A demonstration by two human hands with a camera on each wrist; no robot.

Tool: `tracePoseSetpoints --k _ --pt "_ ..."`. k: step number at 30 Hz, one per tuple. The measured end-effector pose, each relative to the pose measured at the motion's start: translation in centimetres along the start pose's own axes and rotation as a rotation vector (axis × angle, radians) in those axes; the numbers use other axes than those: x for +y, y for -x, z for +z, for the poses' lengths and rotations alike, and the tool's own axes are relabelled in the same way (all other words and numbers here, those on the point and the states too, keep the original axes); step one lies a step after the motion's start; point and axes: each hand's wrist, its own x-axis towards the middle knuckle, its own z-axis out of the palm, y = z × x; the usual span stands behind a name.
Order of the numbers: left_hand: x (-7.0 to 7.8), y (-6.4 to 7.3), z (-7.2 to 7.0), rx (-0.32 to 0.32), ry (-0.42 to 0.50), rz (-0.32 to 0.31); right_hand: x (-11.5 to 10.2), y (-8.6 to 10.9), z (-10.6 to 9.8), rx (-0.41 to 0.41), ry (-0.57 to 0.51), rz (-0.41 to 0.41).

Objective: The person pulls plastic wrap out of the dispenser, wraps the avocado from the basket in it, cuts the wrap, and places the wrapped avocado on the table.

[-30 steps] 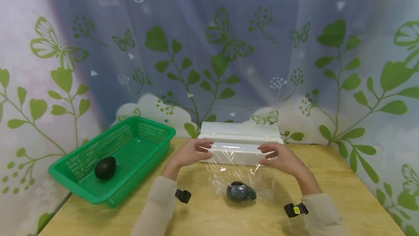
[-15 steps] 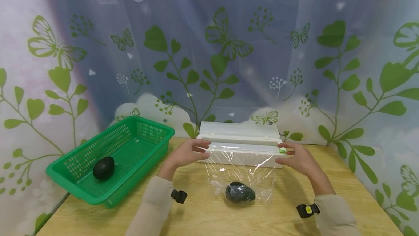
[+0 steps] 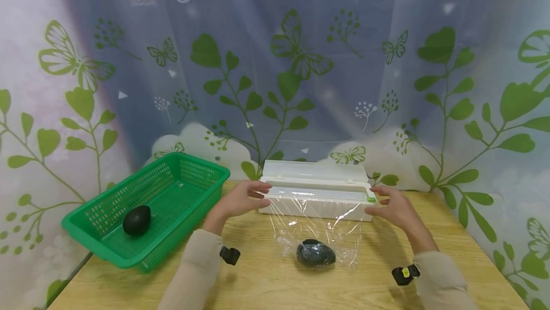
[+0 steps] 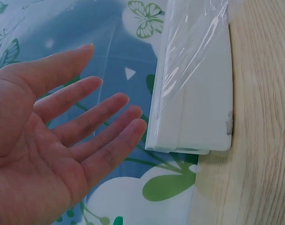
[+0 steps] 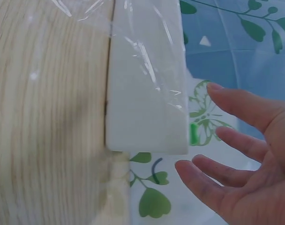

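flanking the lower-centre white box [image 3: 315,183], left hand [image 3: 241,199] and right hand [image 3: 394,208] spread loosely; film [image 3: 293,223] slopes, apparently anchored inside.

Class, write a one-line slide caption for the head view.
Left hand and right hand flank an open white box, its clear film reaching over a dark, egg-shaped object.

clear film [image 3: 318,228] over dark fruit [image 3: 315,254], open white box [image 3: 313,183] behind
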Motion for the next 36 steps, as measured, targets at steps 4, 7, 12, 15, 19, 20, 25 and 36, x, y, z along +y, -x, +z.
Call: tracePoseSetpoints --k 4,7,12,15,19,20,25,36 --pt "-0.2 0.2 -0.2 0.004 -0.011 -0.003 0.5 -0.7 0.3 -0.024 -0.039 0.024" --pt "-0.2 0.2 -0.3 0.004 -0.009 -0.007 0.7 -1.1 0.4 -0.045 -0.085 0.054" --pt "-0.1 0.3 -0.4 0.002 -0.007 -0.012 1.4 -2.0 0.7 -0.072 -0.186 0.09" --pt "-0.2 0.3 -0.4 0.001 -0.009 -0.009 1.9 -2.3 0.8 -0.086 -0.242 0.11" --pt "-0.3 0.4 -0.5 0.005 -0.013 -0.014 2.5 -2.4 1.0 -0.091 -0.27 0.105" --pt "-0.3 0.4 -0.5 0.008 -0.015 -0.015 2.7 -2.4 1.0 -0.094 -0.271 0.097" --pt "-0.3 0.6 -0.7 0.014 -0.013 -0.02 3.5 -2.6 1.1 -0.11 -0.287 0.066" --pt "-0.5 0.6 -0.7 0.002 -0.015 -0.012 5.0 -3.0 1.5 -0.104 -0.36 0.025"
